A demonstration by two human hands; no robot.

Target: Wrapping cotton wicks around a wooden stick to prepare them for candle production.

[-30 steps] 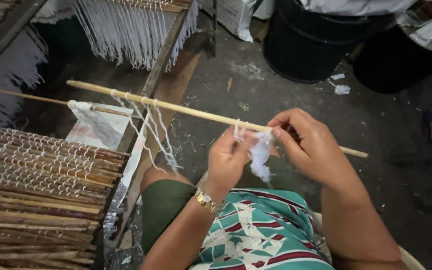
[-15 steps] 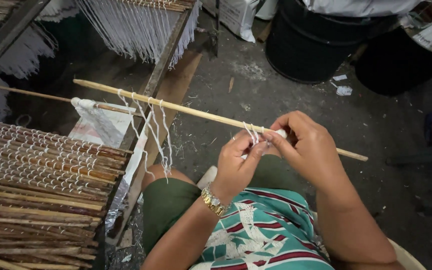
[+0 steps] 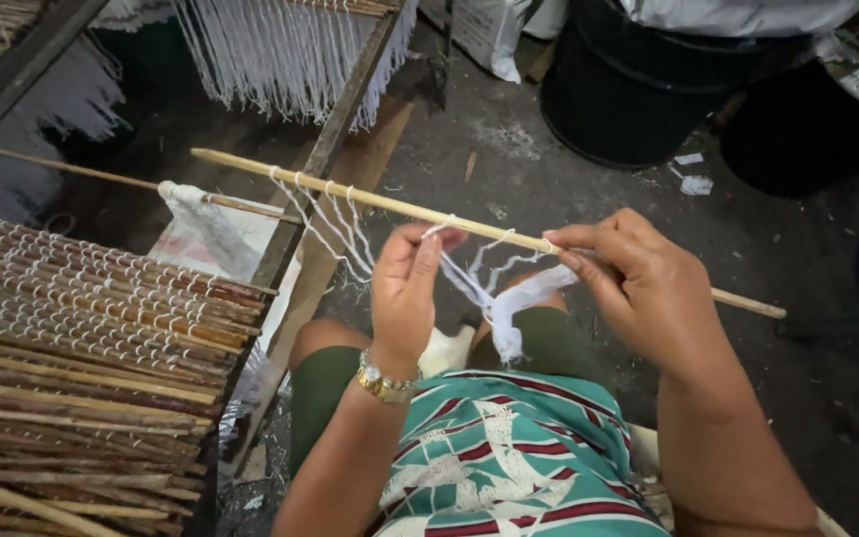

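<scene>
Fingers point(image 3: 571, 239) of the right hand point(image 3: 638, 288) are pinching the bamboo stick point(image 3: 400, 204) and white string point(image 3: 509, 293) together, while the left hand point(image 3: 405, 288) is pulling a strand taut between thumb and fingertips. Knotted loops point(image 3: 335, 224) are hanging along the stick above the person's lap. Stacked strung sticks point(image 3: 82, 328) are lying to the left, and a black barrel point(image 3: 638, 89) is standing beyond.

bamboo stick point(image 3: 390, 202) | slanted, held | white strings point(image 3: 494, 288) looped, hanging
</scene>
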